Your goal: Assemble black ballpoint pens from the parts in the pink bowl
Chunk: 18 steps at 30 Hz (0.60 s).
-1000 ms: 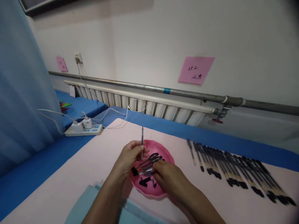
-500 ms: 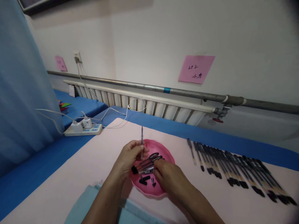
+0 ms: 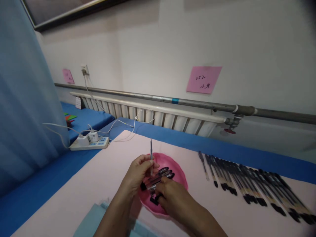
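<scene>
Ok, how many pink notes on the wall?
2: one note right of centre, above the pipe; the other note at left, beside the socket. The curtain may hide more.

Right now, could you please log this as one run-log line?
left hand: holds uncapped pen, tip up | right hand: at pen parts in pink bowl, grip unclear | farther right: row of black-capped pens

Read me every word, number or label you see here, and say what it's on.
"252", with "小" and an unclear character beneath: larger pink note.
Smaller pink note, at left: writing too small to read.
White card: too small to read.
Pens in the pink bowl: marks too blurred.
</scene>
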### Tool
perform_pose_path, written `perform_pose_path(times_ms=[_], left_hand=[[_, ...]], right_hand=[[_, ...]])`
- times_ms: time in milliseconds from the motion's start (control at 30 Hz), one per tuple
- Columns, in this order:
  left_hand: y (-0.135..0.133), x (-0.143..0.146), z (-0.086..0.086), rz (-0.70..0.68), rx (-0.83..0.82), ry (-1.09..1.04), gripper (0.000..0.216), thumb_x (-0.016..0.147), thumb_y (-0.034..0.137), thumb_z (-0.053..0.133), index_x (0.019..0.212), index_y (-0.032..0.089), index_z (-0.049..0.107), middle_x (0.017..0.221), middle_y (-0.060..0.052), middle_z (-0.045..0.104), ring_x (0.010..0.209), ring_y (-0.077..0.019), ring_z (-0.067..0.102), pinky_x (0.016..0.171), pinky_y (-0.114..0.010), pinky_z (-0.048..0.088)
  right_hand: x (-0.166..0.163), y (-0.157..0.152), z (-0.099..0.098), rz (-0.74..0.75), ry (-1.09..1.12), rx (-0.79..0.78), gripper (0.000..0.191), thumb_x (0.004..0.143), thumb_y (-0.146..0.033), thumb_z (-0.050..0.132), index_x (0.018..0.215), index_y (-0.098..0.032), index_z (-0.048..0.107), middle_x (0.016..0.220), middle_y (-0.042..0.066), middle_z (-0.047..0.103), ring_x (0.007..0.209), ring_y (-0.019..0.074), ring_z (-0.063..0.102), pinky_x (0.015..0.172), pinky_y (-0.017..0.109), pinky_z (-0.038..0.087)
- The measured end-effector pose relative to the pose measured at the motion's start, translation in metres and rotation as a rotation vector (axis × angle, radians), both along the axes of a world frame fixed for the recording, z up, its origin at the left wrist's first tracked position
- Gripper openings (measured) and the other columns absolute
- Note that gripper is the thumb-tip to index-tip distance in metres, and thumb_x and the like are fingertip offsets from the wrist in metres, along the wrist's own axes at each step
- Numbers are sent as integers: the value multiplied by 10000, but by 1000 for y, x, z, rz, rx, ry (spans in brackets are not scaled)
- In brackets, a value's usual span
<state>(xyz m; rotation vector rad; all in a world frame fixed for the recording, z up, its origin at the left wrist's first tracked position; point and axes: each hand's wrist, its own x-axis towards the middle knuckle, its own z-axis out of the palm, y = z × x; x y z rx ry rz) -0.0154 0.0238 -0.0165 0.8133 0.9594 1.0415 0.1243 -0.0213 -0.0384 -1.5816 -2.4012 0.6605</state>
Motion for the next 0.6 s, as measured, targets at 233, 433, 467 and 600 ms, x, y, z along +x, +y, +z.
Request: perform_pose_path(times_ms=[233, 433, 467, 600], left_hand=[[0, -3, -2, -64, -17, -71, 230, 675, 245, 676, 854, 147, 569, 730, -42, 692, 557, -99, 598, 518, -198, 430], [-6, -2, -2, -203, -10, -47, 243, 684, 282, 677, 857, 153, 567, 686, -32, 674, 539, -99, 586, 494, -194, 418], [-8, -1, -2, -240, -4, -36, 234, 688, 288, 673, 848, 152, 569, 678, -33, 672, 535, -99, 585, 495, -195, 417], [-18, 4, 2, -409, 38, 9, 216, 707, 322, 656, 814, 156, 570, 685, -44, 677, 511, -109, 594, 473, -199, 400]], right_hand=[[11, 7, 17, -248, 621, 30, 166, 793, -177, 480, 807, -205, 643, 808, 18, 655, 774, 170, 581, 726, 285, 434], [31, 15, 28, -591, 1082, 0, 292, 752, -350, 576, 1000, -208, 633, 685, -20, 601, 571, 135, 514, 566, 262, 418], [33, 15, 29, -626, 1143, 14, 289, 742, -360, 594, 980, -201, 638, 670, -22, 596, 557, 128, 506, 569, 261, 420], [36, 17, 31, -692, 1380, 114, 292, 709, -353, 657, 945, -184, 627, 751, 11, 645, 586, 121, 526, 588, 260, 438]])
